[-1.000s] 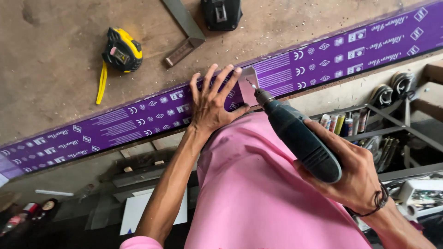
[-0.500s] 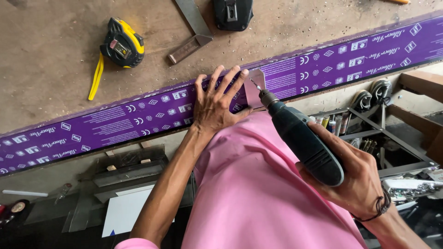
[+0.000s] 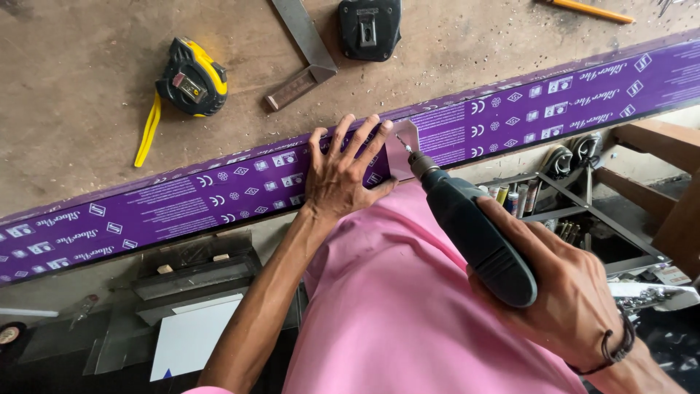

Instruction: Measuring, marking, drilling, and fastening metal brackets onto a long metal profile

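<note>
**A:** How far along does the drilling look?

**B:** Early, I'd judge. The bit of the grey power drill (image 3: pixel 467 233) sits on the small metal bracket (image 3: pixel 402 149), near its upper part, and I can't see a finished hole or a screw head in it. The bracket lies flat against the near face of the long purple wrapped bar (image 3: pixel 219 193), which runs along the front edge of the surface (image 3: pixel 73 95).

**A:** And the hands?

**B:** The left hand (image 3: pixel 343 175) is flat on the purple bar just beside the bracket, fingers spread and released, thumb toward the bracket's lower edge (pressing, not gripping). The right hand (image 3: pixel 561 292) has its fingers clenched round the drill's body.

**A:** Anything in the way?

**B:** The left fingertips lie close to the bit; that is the tight spot, in my view. Otherwise the things are well apart, farther back on the surface: a yellow and black tape measure (image 3: pixel 191 79), a metal try square (image 3: pixel 302 51), a black battery pack (image 3: pixel 369 28), a pencil (image 3: pixel 583 10). Below the edge stands a rack of small tools (image 3: pixel 539 197), clear of the drill.
</note>
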